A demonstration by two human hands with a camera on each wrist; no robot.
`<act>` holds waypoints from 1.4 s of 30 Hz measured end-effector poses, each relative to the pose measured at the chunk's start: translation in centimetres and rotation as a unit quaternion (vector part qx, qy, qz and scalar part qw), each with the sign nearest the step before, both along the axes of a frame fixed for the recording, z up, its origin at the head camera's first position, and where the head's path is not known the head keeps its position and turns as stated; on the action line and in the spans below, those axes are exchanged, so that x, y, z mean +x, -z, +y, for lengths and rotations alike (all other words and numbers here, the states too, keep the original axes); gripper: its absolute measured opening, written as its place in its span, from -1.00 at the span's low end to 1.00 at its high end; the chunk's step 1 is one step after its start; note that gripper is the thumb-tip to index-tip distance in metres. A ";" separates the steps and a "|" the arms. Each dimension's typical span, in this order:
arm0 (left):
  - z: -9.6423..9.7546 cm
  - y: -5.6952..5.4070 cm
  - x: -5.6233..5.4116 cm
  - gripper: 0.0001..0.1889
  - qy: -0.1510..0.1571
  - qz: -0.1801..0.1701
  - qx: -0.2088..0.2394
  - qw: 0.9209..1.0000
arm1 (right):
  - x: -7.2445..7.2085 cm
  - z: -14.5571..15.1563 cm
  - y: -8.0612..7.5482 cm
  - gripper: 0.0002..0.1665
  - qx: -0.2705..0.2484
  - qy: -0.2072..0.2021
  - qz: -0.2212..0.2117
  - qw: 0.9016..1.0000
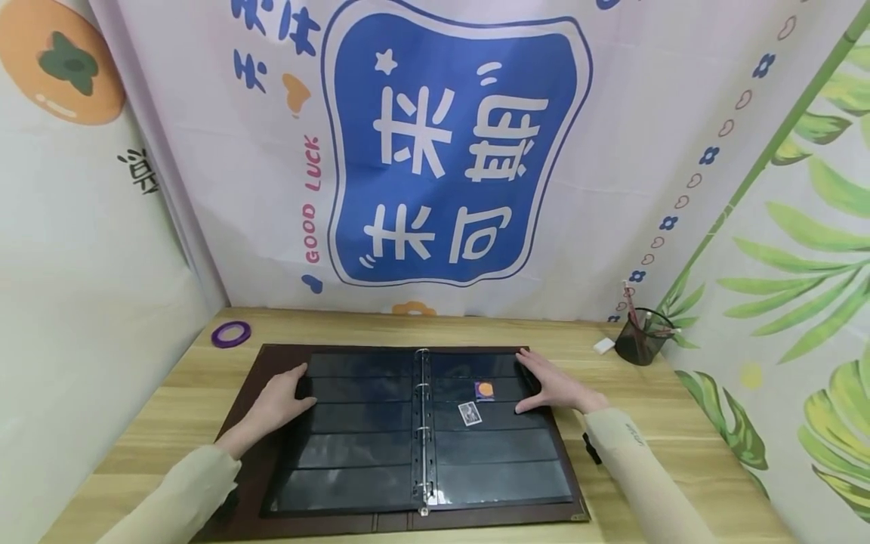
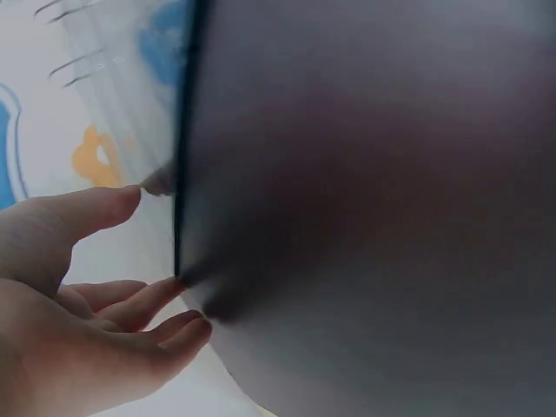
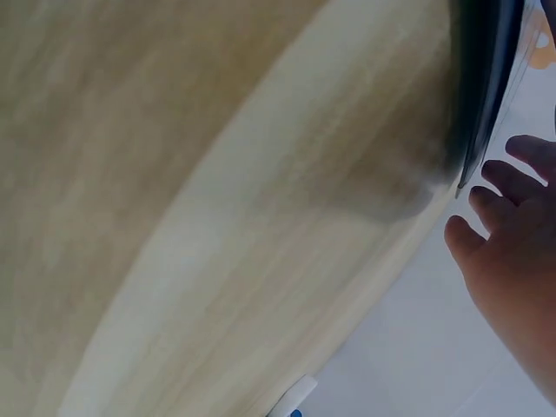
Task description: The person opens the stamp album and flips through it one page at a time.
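Note:
An open stamp album point(image 1: 390, 523) with a brown cover and black strip-pocket pages lies on the table, its metal rings point(image 1: 424, 431) in the middle. On the right page are an orange-and-purple stamp point(image 1: 485, 391) and, below it, a black-and-white stamp point(image 1: 470, 413). My left hand point(image 1: 275, 404) rests at the left page's outer edge, thumb apart from the fingers. In the left wrist view its fingertips point(image 2: 193, 328) touch the cover beside the page edge. At the album's right edge lies my right hand point(image 1: 553, 387), thumb and fingers spread, neither stamp in it.
A purple tape roll point(image 1: 231, 334) lies at the table's back left. At the back right stand a black mesh pen holder point(image 1: 639, 344) and a white eraser point(image 1: 603, 345). A small black object point(image 1: 592, 449) lies by the right sleeve. Printed cloth point(image 1: 272, 249) hangs behind the table.

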State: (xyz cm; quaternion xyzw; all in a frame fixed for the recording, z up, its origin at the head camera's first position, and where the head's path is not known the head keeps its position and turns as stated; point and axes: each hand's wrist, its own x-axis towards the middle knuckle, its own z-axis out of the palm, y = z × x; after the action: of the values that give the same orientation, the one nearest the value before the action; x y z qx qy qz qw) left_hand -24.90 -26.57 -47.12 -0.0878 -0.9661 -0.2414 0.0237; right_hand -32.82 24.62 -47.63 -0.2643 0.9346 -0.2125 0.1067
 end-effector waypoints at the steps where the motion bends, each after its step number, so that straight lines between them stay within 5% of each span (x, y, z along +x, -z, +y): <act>1: 0.0 0.3 0.1 -0.30 0.006 0.009 -0.003 1.000 | 0.0 0.1 0.1 0.36 0.002 -0.004 0.004 1.000; 8: -0.1 1.0 0.8 -0.18 0.050 0.059 -0.030 0.997 | -0.2 0.3 0.3 0.38 0.007 -0.002 -0.014 1.000; 12: -0.1 1.2 1.1 -0.05 0.100 0.050 -0.056 0.992 | -0.1 0.3 0.4 0.38 0.012 0.011 -0.037 0.999; 18: -0.2 1.6 1.5 -0.10 0.154 0.039 -0.104 0.982 | -0.1 0.2 0.5 0.36 0.007 0.012 -0.035 0.999; 42: -0.3 2.0 1.4 -0.09 0.158 0.033 -0.109 0.981 | -0.4 0.1 0.7 0.35 -0.004 0.005 -0.008 1.000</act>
State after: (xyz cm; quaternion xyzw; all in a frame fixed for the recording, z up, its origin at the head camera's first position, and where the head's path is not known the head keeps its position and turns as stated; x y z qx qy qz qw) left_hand -23.47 -26.88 -49.11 -0.2490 -0.9593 -0.1326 0.0080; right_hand -33.17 24.74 -48.38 -0.2587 0.9341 -0.2192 0.1118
